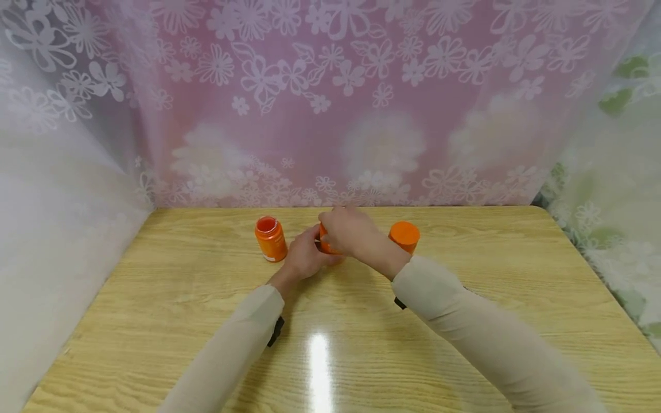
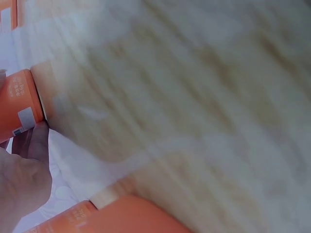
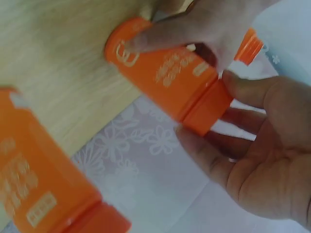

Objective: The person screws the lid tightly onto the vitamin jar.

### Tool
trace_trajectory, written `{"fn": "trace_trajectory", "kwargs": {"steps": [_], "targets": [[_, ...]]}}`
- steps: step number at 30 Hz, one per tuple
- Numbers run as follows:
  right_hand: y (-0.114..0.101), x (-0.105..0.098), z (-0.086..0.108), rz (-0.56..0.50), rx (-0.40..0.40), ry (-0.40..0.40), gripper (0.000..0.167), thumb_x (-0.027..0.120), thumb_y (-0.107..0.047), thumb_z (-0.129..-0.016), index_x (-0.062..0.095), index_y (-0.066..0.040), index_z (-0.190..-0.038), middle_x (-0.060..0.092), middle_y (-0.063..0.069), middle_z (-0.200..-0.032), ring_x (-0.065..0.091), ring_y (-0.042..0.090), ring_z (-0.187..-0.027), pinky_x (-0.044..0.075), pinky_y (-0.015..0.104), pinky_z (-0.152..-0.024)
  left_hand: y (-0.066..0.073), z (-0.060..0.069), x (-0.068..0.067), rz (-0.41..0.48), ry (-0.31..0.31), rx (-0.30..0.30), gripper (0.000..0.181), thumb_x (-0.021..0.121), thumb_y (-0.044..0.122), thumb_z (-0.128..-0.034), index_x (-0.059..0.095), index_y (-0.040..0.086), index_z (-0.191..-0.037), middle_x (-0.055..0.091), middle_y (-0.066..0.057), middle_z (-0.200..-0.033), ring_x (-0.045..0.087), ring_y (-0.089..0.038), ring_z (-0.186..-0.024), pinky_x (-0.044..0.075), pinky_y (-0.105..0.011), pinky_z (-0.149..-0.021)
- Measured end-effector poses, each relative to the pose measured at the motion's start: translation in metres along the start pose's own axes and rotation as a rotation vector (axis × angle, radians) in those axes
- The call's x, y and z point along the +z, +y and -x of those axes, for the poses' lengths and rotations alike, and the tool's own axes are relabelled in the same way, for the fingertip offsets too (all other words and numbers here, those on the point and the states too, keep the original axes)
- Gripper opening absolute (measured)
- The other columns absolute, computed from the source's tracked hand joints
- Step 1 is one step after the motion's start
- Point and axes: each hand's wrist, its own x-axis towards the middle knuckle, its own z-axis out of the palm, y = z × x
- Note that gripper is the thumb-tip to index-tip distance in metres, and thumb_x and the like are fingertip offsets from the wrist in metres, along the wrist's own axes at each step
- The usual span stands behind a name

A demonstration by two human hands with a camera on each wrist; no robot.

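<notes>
In the head view, both hands are at an orange plastic bottle (image 1: 326, 244) standing in the middle of the group. My left hand (image 1: 307, 255) holds the body of this bottle, the thumb lying along its printed side in the right wrist view. The fingers and thumb of my right hand (image 1: 351, 229) pinch its orange screw cap (image 3: 208, 108), which sits on the bottle's neck. From above, the hands hide most of the bottle. To the left stands an uncapped orange bottle (image 1: 271, 241), its mouth showing. A capped orange bottle (image 1: 405, 234) stands right, partly behind the right forearm.
The bottles stand on a wood-grain table (image 1: 196, 321), toward its far edge. A pink flowered curtain (image 1: 330, 115) hangs just behind that edge. Pale sheeting (image 1: 62, 229) closes off the left side, and patterned sheeting (image 1: 609, 201) hangs at the right.
</notes>
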Motion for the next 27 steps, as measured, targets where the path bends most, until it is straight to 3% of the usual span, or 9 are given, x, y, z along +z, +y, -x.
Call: {"fn": "trace_trajectory", "kwargs": {"steps": [4,9,15,20,27], "targets": [[-0.009,0.007,0.002,-0.008,0.074,0.07,0.023,0.063,-0.025,-0.093,0.064,-0.006,-0.105,0.064,0.01,-0.092,0.058,0.028,-0.093,0.041,0.048,-0.096,0.0,0.0,0.001,-0.075,0.035,0.004,0.047,0.081,0.033,-0.0756,0.06,0.015,-0.114,0.064,0.0,-0.107,0.059,-0.019,-0.094,0.048,-0.036,-0.086],[-0.017,0.012,0.003,-0.047,0.181,0.087,0.025,0.064,-0.027,-0.093,0.064,-0.008,-0.109,0.063,0.011,-0.098,0.054,0.029,-0.096,0.047,0.043,-0.088,0.0,0.001,0.003,-0.137,0.058,0.002,0.045,0.079,0.029,-0.0776,0.06,0.013,-0.116,0.064,-0.004,-0.107,0.06,-0.023,-0.094,0.048,-0.039,-0.086],[-0.02,0.015,0.003,-0.009,0.18,0.101,0.029,0.063,-0.031,-0.093,0.063,-0.009,-0.113,0.063,0.01,-0.101,0.055,0.028,-0.095,0.047,0.041,-0.087,-0.001,0.002,0.003,-0.15,0.064,-0.012,0.047,0.079,0.028,-0.0769,0.061,0.013,-0.118,0.065,-0.005,-0.106,0.061,-0.024,-0.096,0.048,-0.042,-0.086],[-0.016,0.019,0.006,-0.042,0.215,0.118,0.037,0.06,-0.034,-0.094,0.059,-0.013,-0.124,0.06,0.013,-0.112,0.052,0.033,-0.096,0.054,0.041,-0.075,-0.002,0.0,0.002,-0.12,0.03,0.004,0.055,0.081,0.031,-0.077,0.058,0.013,-0.124,0.062,-0.005,-0.118,0.059,-0.023,-0.105,0.045,-0.04,-0.094],[-0.007,0.029,0.01,-0.118,0.184,0.193,0.044,0.054,-0.039,-0.097,0.053,-0.019,-0.136,0.053,0.01,-0.129,0.046,0.033,-0.117,0.046,0.042,-0.094,0.0,0.0,0.002,-0.059,0.013,0.043,0.057,0.079,0.023,-0.0796,0.053,0.007,-0.127,0.06,-0.007,-0.121,0.058,-0.023,-0.107,0.044,-0.037,-0.098]]}}
